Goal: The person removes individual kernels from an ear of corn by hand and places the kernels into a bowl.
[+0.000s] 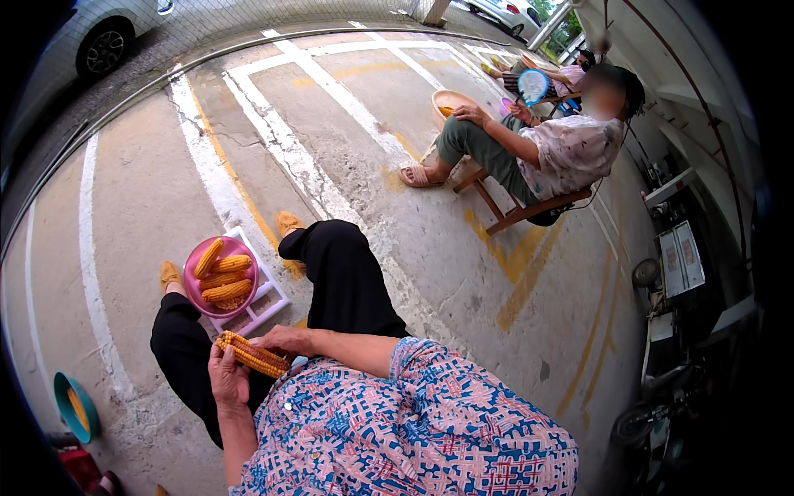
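Note:
An ear of dried corn [253, 357] lies slantwise over my lap, with orange kernels and a darker reddish strip along its side. My left hand [229, 377] is closed round its left end, thumb up against the kernels. At the cob's far side my right hand [284, 339] is curled, its fingers pressed to the kernels; the fingertips are partly hidden. Beyond my lap, a pink basin [193, 288] holds several more corn cobs [225, 279]. It sits on a pale lilac stool [266, 307] between my feet.
At the lower left stands a teal basin [63, 397] with corn in it. A seated person [546, 157] is on a wooden chair to the right, near an orange basin [444, 101]; others sit farther back. Parked vehicles line the right side, and a car [107, 41] stands beyond the fence.

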`<action>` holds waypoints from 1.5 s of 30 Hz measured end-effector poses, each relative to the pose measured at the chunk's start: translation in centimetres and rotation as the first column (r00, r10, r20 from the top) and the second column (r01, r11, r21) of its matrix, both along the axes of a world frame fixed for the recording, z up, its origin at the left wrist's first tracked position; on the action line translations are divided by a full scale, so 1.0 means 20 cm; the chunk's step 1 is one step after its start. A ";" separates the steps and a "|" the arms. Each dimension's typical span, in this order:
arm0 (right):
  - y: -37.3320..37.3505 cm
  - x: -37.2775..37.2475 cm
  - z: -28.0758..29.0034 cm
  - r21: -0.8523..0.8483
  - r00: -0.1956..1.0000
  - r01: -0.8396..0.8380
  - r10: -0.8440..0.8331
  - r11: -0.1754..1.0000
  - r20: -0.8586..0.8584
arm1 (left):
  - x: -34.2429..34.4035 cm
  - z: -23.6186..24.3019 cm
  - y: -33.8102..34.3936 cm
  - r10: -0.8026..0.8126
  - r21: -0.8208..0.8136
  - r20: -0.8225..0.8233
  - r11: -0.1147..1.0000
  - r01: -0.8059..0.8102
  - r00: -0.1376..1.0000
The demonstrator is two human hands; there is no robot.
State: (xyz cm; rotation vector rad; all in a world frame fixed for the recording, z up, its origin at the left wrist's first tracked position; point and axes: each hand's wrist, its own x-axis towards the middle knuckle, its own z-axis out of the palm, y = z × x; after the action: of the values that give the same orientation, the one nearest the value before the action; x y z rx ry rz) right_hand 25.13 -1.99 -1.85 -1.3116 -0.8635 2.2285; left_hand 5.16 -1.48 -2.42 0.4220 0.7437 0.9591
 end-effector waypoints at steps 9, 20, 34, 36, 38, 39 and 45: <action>0.01 -0.01 -0.09 -0.045 0.997 0.030 -0.033 0.999 -0.064 | 0.00 0.00 0.00 -0.010 0.005 -0.002 1.000 0.010 1.000; 0.03 -0.03 -0.08 -0.075 0.983 0.123 -0.132 0.990 -0.125 | 0.05 0.07 0.02 0.045 -0.017 -0.070 0.999 -0.046 0.997; 0.02 -0.02 -0.02 0.002 0.979 0.163 -0.161 0.987 -0.127 | 0.04 0.05 0.02 0.004 0.109 0.045 0.994 -0.009 0.999; 0.02 -0.02 -0.02 0.034 0.985 0.134 -0.130 0.990 -0.111 | 0.04 0.03 0.02 0.003 0.120 0.027 0.993 -0.007 1.000; 0.02 -0.02 -0.03 0.051 0.989 0.118 -0.112 0.992 -0.098 | 0.04 0.03 0.02 0.003 0.121 0.018 0.993 -0.005 1.000; 0.02 -0.02 -0.03 0.052 0.988 0.125 -0.120 0.991 -0.097 | 0.04 0.03 0.02 0.005 0.115 0.018 0.993 -0.007 1.000; 0.02 -0.03 -0.05 0.058 0.987 0.143 -0.138 0.988 -0.085 | 0.04 0.05 0.02 0.007 0.094 -0.005 0.996 -0.006 1.000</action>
State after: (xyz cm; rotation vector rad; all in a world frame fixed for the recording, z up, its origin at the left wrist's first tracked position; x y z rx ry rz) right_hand 24.61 -1.58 -2.79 -1.2057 -0.7816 2.1121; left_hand 5.92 -1.17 -1.43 0.5054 0.7071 1.0019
